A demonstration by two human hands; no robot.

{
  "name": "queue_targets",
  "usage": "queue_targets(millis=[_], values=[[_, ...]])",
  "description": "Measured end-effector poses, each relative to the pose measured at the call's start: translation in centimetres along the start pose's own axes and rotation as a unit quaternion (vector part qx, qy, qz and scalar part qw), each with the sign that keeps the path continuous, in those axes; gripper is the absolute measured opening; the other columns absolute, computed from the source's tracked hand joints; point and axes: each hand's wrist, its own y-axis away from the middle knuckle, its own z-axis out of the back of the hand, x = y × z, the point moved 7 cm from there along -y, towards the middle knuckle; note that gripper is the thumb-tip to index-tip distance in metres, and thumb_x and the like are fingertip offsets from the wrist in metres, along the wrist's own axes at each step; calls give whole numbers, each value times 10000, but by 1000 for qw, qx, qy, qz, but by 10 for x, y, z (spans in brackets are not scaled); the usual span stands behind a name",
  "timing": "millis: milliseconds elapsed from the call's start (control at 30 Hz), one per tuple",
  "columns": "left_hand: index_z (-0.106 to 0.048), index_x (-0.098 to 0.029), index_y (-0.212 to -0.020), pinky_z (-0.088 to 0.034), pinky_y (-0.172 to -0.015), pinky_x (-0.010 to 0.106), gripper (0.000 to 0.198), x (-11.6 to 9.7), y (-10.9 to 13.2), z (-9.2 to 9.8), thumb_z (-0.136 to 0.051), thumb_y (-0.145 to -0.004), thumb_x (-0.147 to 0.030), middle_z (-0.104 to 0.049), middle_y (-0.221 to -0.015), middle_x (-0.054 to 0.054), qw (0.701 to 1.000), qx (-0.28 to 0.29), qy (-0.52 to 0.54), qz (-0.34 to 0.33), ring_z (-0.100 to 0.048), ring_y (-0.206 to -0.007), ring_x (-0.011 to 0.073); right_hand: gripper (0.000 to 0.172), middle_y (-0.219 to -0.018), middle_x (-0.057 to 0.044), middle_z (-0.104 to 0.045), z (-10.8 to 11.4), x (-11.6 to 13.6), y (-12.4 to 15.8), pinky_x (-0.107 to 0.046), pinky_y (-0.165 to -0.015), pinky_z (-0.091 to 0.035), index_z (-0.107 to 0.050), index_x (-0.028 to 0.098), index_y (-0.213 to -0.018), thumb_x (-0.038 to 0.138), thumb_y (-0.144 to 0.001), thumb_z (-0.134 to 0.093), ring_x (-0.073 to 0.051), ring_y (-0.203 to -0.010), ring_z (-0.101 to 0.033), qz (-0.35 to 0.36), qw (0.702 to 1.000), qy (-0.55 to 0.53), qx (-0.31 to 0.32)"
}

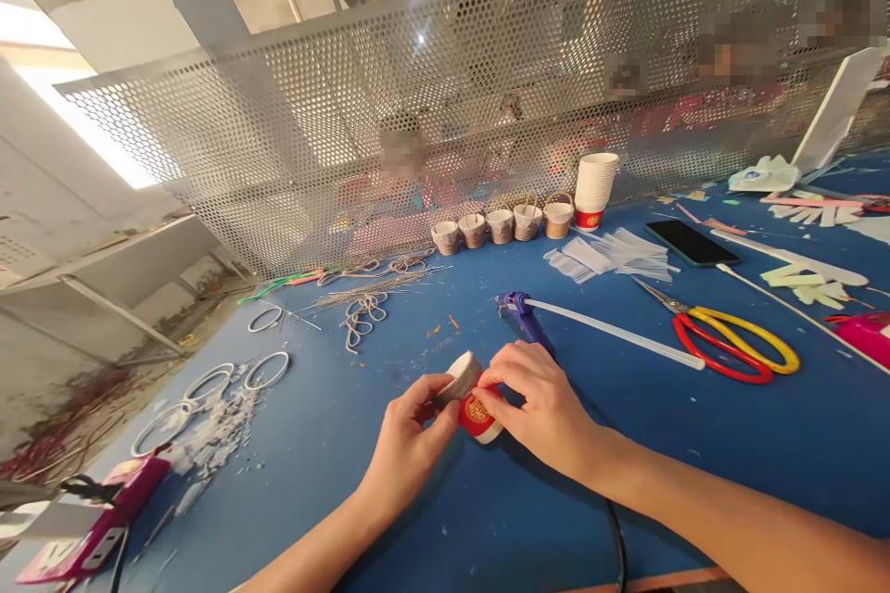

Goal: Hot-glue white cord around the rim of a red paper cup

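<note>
Between my two hands, over the near middle of the table, is a paper cup (481, 419) with a red band and gold print. It is tilted, and greyish cord or strip covers its upper part. My left hand (415, 426) closes on the wrapped side, thumb and fingers pressed to it. My right hand (532, 394) pinches at the cup's right side; its fingertips hide what exactly they grip there. Just beyond the right hand lies a blue glue gun (527, 320) with a long white glue stick (618, 334) out of its back.
Several small handled baskets (499, 224) and a cup stack (593, 195) stand along the perforated metal screen (312, 139). Scissors (737, 338), a phone (692, 243) and white strips (612, 255) lie right. Cord (365, 315), white rings (268, 371) and a pink power strip (104, 519) lie left.
</note>
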Motion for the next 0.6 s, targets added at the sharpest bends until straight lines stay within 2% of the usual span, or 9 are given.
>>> queue_targets(millis=[600], values=[[-650, -170, -791, -435, -527, 201, 150, -2, 1, 1, -538, -765, -267, -613, -629, -22, 999, -4, -22, -33, -523, -550, 110, 189, -677, 19, -586, -3, 0, 1, -306, -676, -363, -522, 201, -662, 129, -823, -591, -140, -673, -543, -36, 999, 5, 16]])
